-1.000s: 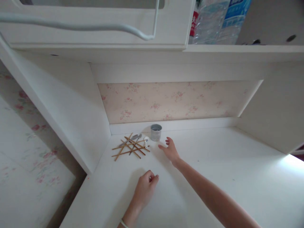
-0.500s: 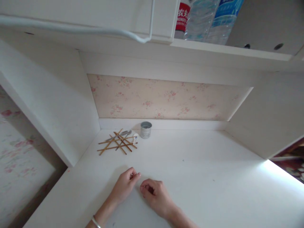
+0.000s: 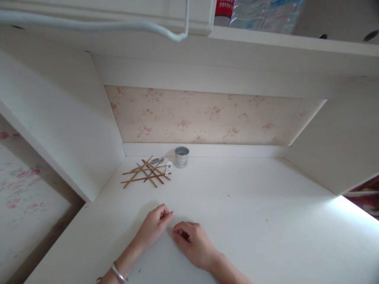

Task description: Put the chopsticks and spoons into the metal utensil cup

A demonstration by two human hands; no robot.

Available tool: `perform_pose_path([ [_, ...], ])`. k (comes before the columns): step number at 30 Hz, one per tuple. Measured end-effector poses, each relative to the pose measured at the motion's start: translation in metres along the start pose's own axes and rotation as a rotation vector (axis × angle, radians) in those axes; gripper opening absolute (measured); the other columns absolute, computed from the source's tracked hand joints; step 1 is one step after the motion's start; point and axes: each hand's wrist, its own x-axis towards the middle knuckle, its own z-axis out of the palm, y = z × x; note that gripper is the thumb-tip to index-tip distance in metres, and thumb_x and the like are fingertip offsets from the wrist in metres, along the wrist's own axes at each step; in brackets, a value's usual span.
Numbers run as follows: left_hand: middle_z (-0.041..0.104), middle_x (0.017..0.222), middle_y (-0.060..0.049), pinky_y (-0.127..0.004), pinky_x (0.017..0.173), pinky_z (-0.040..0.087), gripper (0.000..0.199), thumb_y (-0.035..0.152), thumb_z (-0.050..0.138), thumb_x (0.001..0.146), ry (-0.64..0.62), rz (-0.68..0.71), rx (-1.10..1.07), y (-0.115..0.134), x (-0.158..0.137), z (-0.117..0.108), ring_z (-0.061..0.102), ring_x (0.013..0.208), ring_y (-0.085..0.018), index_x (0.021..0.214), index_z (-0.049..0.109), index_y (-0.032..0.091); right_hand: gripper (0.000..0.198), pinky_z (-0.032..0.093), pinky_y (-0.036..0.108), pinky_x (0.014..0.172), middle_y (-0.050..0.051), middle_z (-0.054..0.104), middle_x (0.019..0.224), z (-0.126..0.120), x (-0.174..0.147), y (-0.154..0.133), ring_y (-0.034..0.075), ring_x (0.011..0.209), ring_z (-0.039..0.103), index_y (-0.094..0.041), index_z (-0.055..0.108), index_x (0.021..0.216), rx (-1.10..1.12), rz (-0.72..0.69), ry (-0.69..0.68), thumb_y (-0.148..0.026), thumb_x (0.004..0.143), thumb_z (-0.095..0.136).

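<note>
My left hand [image 3: 156,225] rests on the white tabletop [image 3: 237,213], fingers curled in and thumb along them, with nothing visible in its grasp. Just right of it lies my right hand [image 3: 192,241], also loosely closed, its thumb meeting the fingertips around a small hollow. A narrow gap separates the two. Beyond my left hand, toward the back left, several wooden chopsticks [image 3: 142,179] lie crossed in a loose heap. Among them are metal spoons [image 3: 155,161] and a white spoon [image 3: 168,168] at the heap's right edge. Beside this stands a grey metal cup [image 3: 181,158] with small holes, upright.
A white side panel [image 3: 59,118] bounds the table on the left, another [image 3: 349,134] on the right. Floral wallpaper [image 3: 192,118] covers the back. Overhead, a shelf [image 3: 266,37] holds plastic bottles [image 3: 251,15], and a white cable [image 3: 118,27] hangs across the cabinet.
The camera view has tilted slightly downward, so the shelf and bottles sit higher in the picture. Both hands stay closed in nearly the same place; the utensils and cup have not moved.
</note>
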Motion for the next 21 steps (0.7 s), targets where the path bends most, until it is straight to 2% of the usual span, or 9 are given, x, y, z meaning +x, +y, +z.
perform_pose_path([
  [7, 0.036, 0.061, 0.006, -0.023, 0.058, 0.030, 0.035, 0.049, 0.047, 0.085, 0.016, 0.011, 0.047, -0.0029, -0.0006, 0.0010, 0.038, 0.061, -0.012, 0.067, 0.040, 0.020, 0.014, 0.035, 0.017, 0.057, -0.004, 0.063, 0.072, -0.0014, 0.0002, -0.0002, 0.008, 0.060, 0.050, -0.021, 0.064, 0.086, -0.015, 0.001, -0.008, -0.019, 0.086, 0.051],
  [21, 0.035, 0.062, 0.006, -0.022, 0.057, 0.031, 0.035, 0.050, 0.049, 0.083, 0.011, 0.000, -0.045, 0.0008, -0.0024, -0.0007, 0.037, 0.061, -0.012, 0.066, 0.040, 0.020, 0.017, 0.037, 0.020, 0.057, -0.001, 0.064, 0.074, -0.0033, 0.0000, -0.0030, 0.010, 0.061, 0.052, -0.021, 0.066, 0.089, -0.033, 0.012, -0.031, -0.021, 0.087, 0.049],
])
